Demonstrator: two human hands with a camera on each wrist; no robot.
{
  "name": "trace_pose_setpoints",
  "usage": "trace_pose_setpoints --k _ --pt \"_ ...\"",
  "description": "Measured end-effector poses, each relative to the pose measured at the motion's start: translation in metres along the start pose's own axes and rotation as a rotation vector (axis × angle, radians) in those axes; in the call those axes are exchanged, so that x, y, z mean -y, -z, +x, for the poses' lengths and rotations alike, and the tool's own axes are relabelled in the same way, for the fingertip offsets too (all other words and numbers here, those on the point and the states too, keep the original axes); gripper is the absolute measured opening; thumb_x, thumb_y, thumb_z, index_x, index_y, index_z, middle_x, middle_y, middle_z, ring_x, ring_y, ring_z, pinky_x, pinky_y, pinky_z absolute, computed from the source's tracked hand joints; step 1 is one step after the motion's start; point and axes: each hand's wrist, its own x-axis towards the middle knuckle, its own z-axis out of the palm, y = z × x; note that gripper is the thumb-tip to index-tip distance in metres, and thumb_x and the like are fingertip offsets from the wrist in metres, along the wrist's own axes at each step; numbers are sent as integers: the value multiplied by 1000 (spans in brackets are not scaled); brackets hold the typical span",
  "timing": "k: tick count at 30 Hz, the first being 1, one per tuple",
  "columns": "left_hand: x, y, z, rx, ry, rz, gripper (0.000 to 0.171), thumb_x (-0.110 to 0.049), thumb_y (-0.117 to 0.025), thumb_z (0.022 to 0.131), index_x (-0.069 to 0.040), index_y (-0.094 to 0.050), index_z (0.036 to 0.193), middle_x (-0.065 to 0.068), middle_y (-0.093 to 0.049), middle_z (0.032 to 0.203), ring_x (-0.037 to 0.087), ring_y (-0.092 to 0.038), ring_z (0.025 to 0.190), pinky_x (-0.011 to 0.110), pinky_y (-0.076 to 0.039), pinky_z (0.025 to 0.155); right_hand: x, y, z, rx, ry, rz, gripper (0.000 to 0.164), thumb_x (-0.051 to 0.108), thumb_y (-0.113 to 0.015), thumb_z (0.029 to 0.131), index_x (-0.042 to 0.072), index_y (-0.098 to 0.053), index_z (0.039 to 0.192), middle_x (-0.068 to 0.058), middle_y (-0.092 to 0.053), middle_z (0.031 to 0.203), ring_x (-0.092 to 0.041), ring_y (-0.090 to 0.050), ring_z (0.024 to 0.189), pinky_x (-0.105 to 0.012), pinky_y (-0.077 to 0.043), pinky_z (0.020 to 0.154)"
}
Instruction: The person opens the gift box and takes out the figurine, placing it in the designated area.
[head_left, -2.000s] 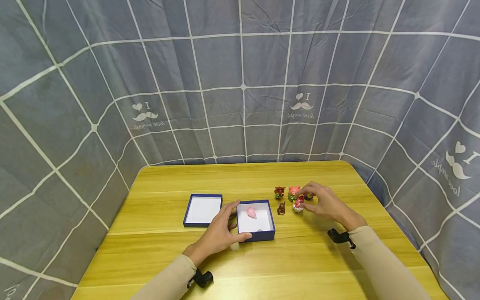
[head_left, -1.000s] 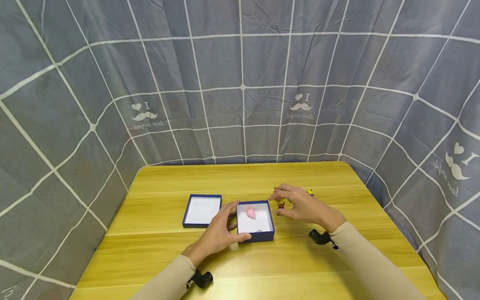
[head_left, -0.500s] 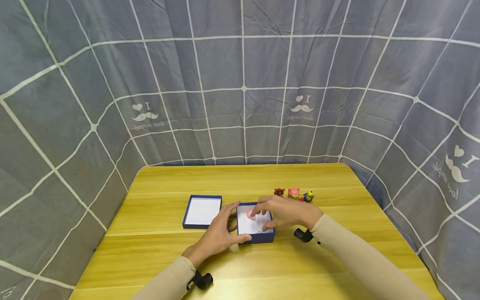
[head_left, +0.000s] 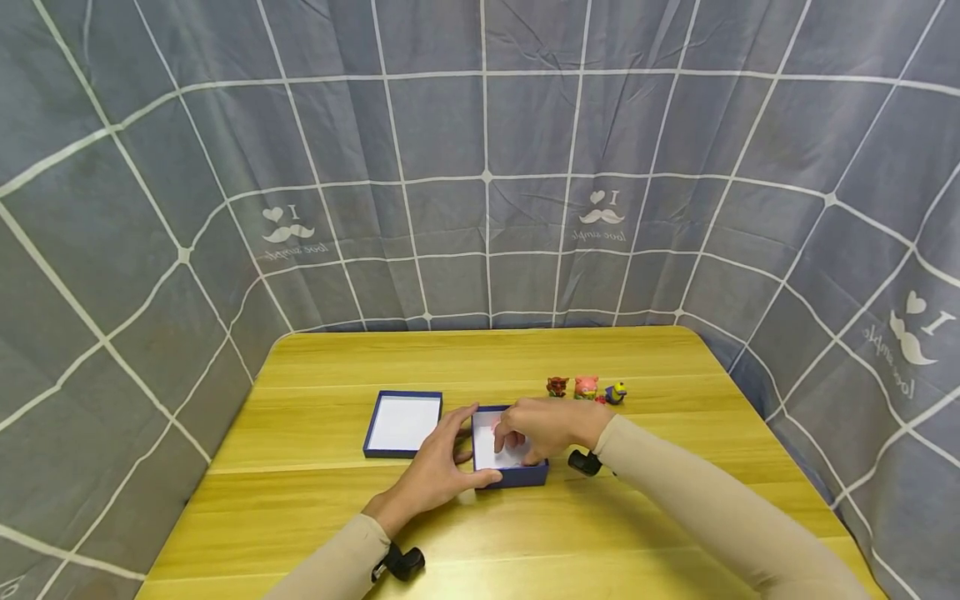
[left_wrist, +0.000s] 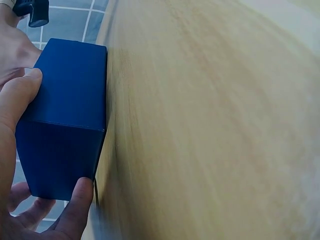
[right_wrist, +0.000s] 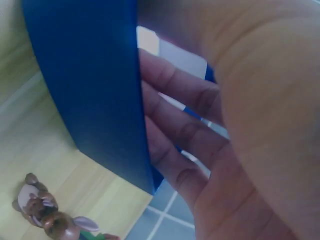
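My left hand (head_left: 442, 462) grips a dark blue box (head_left: 517, 478) by its left side, the thumb at the near wall and the fingers round the far corner, as the left wrist view also shows. White lines the inside of the box. Bent over the right wall, my right hand (head_left: 551, 423) reaches into it with curled fingers and the thumb low near the front. I cannot tell whether its fingertips hold anything. Part of a small pink object (head_left: 494, 422) shows behind those fingers. In the right wrist view the box wall hides the fingertips.
A shallow blue lid (head_left: 405, 422) with a white inside lies left of the box. Behind my right hand stand a brown figurine (head_left: 557, 386), a pink one (head_left: 587, 387) and a yellow-and-blue one (head_left: 616, 392). A brown eared figurine (right_wrist: 59, 225) shows beside the box in the right wrist view.
My right hand has moved left from the figurines to the box and down into it, its fingers now more curled. My left hand keeps its place on the box.
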Motion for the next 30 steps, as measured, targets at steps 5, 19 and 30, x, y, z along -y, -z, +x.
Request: trace_pose_setpoints --k 5,19,30 --pt "1 0 0 -5 -5 5 116 -44 -102 93 -11 -37 182 14 -44 181 37 -53 166 35 -68 118 2 6 -1 -8 -21 8 37 13 -98 97 12 -85 131 -1 -83 114 -10 -74 100 -18 -64 88" --pt "1 0 1 9 -13 -30 114 -40 -102 94 -9 -35 182 18 -44 180 38 -58 160 36 -67 118 -4 5 -4 -71 -3 50 24 6 -83 109 10 -85 132 -2 -87 120 -6 -77 103 -21 -70 93" --pt "1 -2 1 12 -5 -44 114 -38 -101 95 -10 -35 183 17 -43 181 40 -54 164 36 -67 118 1 0 6 -24 -33 3 26 17 -93 102 15 -88 127 -1 -86 115 -11 -78 98 -19 -67 88"
